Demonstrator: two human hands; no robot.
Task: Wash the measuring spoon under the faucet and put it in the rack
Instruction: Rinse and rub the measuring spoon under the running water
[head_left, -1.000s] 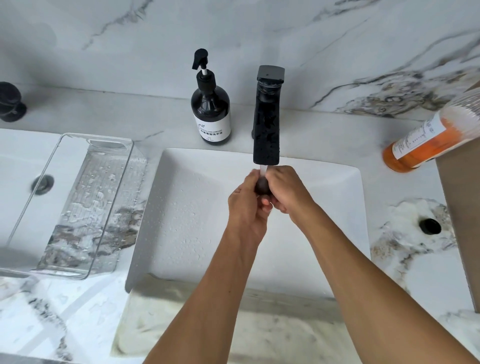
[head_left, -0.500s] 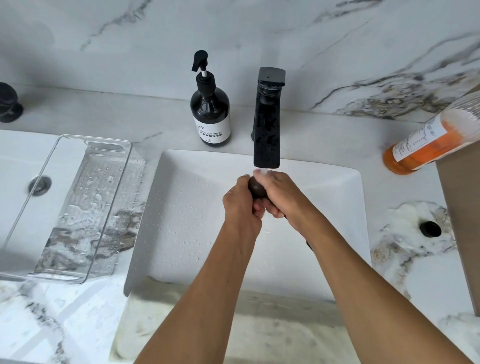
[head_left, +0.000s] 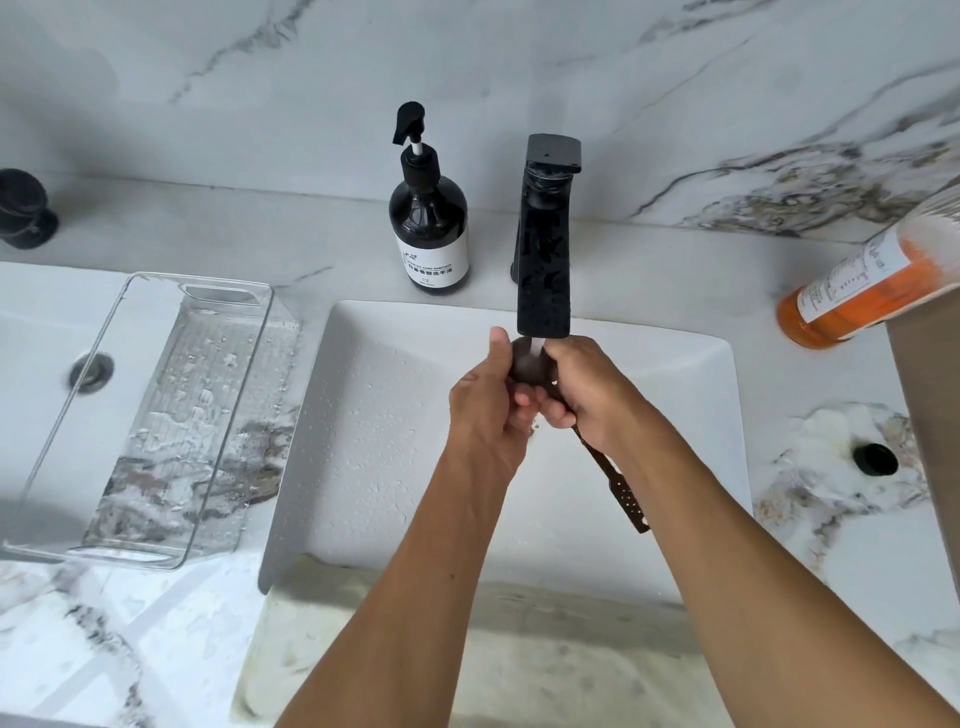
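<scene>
A white marble counter with grey veins runs under a matching wall, holding two white basins: one at centre, one at far left. One clear plastic rack sits left of centre, wet. One black pump bottle stands beside one black faucet; one orange bottle lies at the right. Under the stream, the left hand cups the dark brown measuring spoon bowl while the right hand grips its handle.

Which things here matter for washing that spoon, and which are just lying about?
In use: measuring spoon, faucet, sink, clear rack, left hand, right hand.

Lying about: dark soap bottle, orange bottle.
</scene>
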